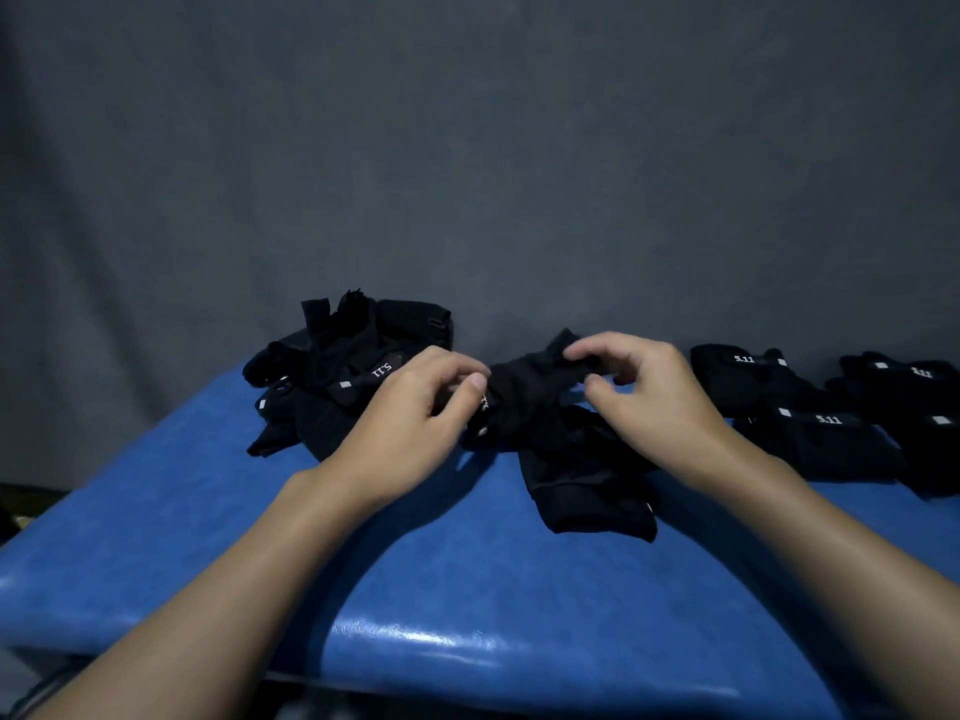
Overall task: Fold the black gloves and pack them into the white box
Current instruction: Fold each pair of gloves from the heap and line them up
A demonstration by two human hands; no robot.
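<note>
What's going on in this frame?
A person is working at a blue table. The left hand and right hand both pinch one black glove at the centre, apparently mid-fold. A loose pile of gloves lies to its left; flatter 5.11-marked gloves lie grouped to its right. No white box is in view.

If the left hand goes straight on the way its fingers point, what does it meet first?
The crumpled black fabric glove that the left hand pinches; behind it, probably the right hand.
</note>
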